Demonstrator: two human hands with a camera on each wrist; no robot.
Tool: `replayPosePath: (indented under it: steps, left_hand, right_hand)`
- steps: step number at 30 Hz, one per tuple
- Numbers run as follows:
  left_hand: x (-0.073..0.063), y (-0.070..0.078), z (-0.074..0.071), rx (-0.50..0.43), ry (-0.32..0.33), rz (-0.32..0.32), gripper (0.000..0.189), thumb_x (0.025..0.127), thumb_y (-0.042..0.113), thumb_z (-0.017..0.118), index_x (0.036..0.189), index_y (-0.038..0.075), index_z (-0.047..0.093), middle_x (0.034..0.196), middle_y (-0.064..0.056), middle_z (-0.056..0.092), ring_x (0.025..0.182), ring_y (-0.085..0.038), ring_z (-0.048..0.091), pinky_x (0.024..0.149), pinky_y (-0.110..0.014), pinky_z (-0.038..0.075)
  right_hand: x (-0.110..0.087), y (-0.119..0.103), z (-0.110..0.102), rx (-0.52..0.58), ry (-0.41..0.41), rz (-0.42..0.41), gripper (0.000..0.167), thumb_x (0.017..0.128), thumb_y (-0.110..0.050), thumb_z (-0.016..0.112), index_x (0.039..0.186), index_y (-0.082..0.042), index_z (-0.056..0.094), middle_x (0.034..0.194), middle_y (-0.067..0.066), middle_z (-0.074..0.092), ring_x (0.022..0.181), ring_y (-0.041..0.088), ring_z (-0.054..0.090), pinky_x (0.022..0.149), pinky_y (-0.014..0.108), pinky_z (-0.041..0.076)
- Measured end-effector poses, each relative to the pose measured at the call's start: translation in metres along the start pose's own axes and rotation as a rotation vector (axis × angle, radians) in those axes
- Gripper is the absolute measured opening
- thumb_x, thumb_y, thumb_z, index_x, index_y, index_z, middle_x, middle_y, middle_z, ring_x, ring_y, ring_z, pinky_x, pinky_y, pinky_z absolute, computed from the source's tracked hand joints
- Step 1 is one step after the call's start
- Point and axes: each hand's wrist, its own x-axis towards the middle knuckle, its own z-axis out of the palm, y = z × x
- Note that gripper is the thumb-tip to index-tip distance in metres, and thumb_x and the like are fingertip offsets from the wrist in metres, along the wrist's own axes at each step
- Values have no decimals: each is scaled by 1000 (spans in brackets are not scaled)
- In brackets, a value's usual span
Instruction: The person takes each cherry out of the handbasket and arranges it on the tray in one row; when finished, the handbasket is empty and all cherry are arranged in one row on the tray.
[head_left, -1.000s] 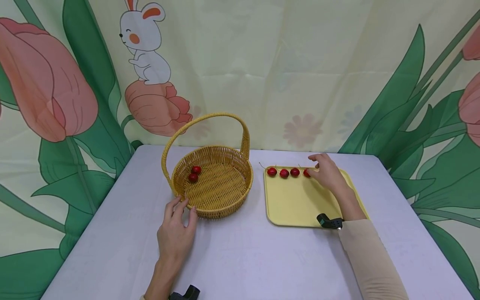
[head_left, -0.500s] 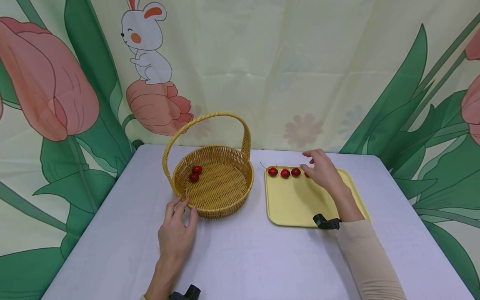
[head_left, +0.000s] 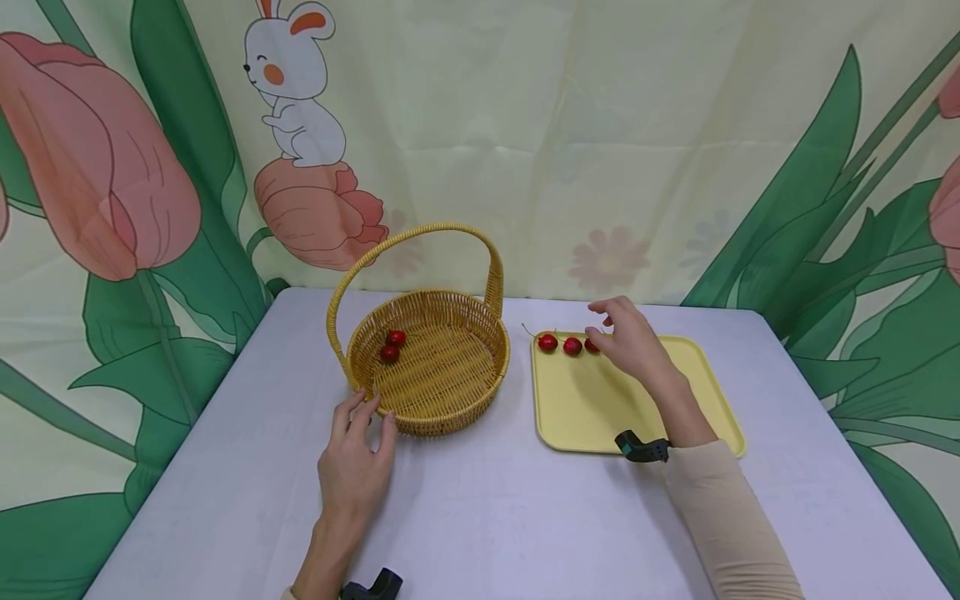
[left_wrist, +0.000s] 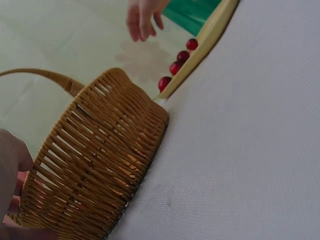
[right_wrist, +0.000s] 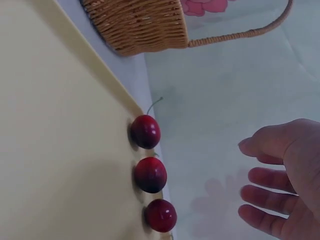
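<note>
A woven basket (head_left: 435, 367) with a tall handle stands left of centre. Inside lie two red cherries (head_left: 389, 353). My left hand (head_left: 354, 467) rests its relaxed fingertips on the basket's near-left rim; in the left wrist view, part of that hand (left_wrist: 10, 170) shows beside the weave. Several cherries (right_wrist: 150, 174) line the far edge of a yellow tray (head_left: 592, 408) on the right. Over that row hovers my right hand (head_left: 633, 342), fingers loosely bent with nothing between them. It hides part of the row in the head view; the right wrist view shows the fingers (right_wrist: 270, 197) apart from the cherries.
A white cloth covers the table (head_left: 480, 517). Behind its far edge hangs a printed curtain (head_left: 480, 150) with tulips and a rabbit. The basket's arched handle (head_left: 420, 233) rises at the back left. A narrow strip of cloth separates basket and tray.
My right hand has shifted left along the row of cherries, away from the rightmost one, which it now covers from the head camera. The left hand stays at the basket's rim.
</note>
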Motion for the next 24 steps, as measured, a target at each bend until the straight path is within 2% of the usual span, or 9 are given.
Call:
replayPosePath:
  steps: [13,24]
  left_hand:
    - [0,0,0,-9,13,16,34,92,18,68,120,-2,69,130,-17,61,81,-36,74,51,-41,55]
    - [-1,0,0,8,7,8,34,93,19,67,121,-1,69,131,-16,61,83,-36,73,53,-42,55]
  right_hand:
    - [5,-26,11,45,7,-65,40,96,-16,64,131,1,58,129,20,55,109,38,59,91,49,53]
    - [15,-60,29,81,32,-170,37,94,-17,67,127,-1,61,125,17,58,104,31,61,88,45,55]
